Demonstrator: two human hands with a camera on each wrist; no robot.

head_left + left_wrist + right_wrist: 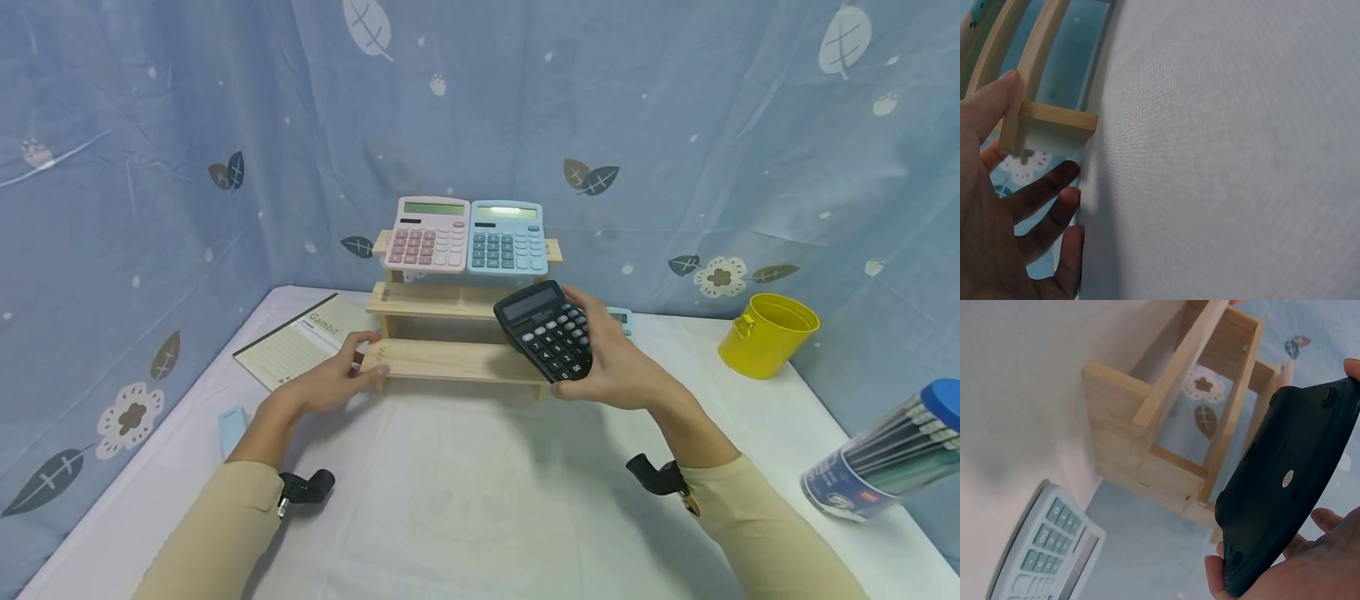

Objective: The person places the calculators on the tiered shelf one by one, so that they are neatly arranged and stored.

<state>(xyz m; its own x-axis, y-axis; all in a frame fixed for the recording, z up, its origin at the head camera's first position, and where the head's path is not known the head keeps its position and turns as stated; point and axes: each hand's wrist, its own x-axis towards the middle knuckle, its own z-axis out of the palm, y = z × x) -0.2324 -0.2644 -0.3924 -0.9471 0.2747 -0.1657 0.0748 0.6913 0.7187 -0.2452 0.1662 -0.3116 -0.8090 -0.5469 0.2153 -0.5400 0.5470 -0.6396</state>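
My right hand [618,358] holds a black calculator [551,333] by its edges, tilted above the right end of a stepped wooden rack [450,360]. Its dark underside shows in the right wrist view, clear of the rack. My left hand [326,383] pinches the left end of the rack's lowest shelf between thumb and index finger; the other fingers spread beneath, as the left wrist view shows. On the top shelf a pink calculator [427,236] and a blue calculator [507,238] lean side by side. Another light blue calculator [1050,544] lies on the table, mostly behind my right hand in the head view.
Left of the rack lies a notepad [315,329] marked Gambit. A light blue object [232,429] is partly behind my left forearm. At the right stand a yellow bucket [767,337] and a tub of pencils [873,467]. A blue curtain [480,100] surrounds the white table [465,500].
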